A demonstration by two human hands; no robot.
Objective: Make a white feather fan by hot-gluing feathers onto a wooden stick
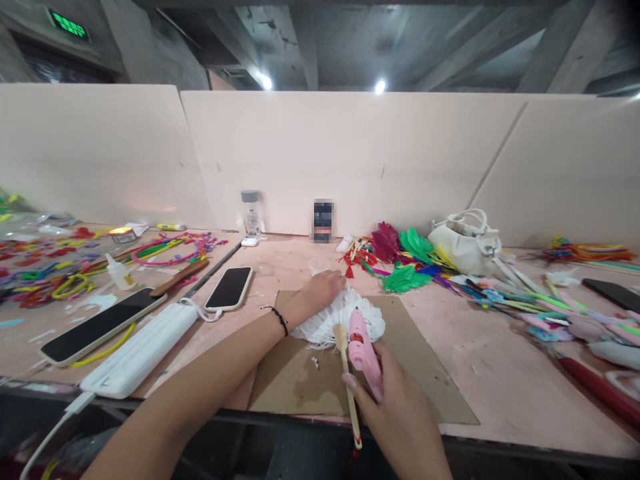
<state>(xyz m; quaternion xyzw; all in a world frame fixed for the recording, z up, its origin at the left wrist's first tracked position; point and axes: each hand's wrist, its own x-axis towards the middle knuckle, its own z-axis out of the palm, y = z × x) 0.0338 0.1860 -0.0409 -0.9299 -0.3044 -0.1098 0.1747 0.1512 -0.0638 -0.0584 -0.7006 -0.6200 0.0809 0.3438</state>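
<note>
A white fan point(320, 327) with a ruffled, lacy-looking surface lies on a sheet of brown cardboard point(420, 373). Its pale wooden handle point(350, 400) points toward me, with a red cord at the end. My right hand point(405, 413) grips a pink hot glue gun point(363, 350), nozzle up over the fan's right half, and the thumb lies close to the handle. Across the fan's far side reaches my left hand point(325, 292), fingers curled together at the far edge. Whatever those fingertips pinch is hidden. Small white bits rest on the cardboard.
Left are two phones point(230, 289) point(103, 327), a white power bank point(140, 347), a glue bottle point(120, 272) and colourful craft pieces. A clear bottle point(251, 213) stands by the partition point(300, 153). Right are coloured feathers point(407, 279), a white handbag point(463, 243) and red-handled pliers point(595, 387).
</note>
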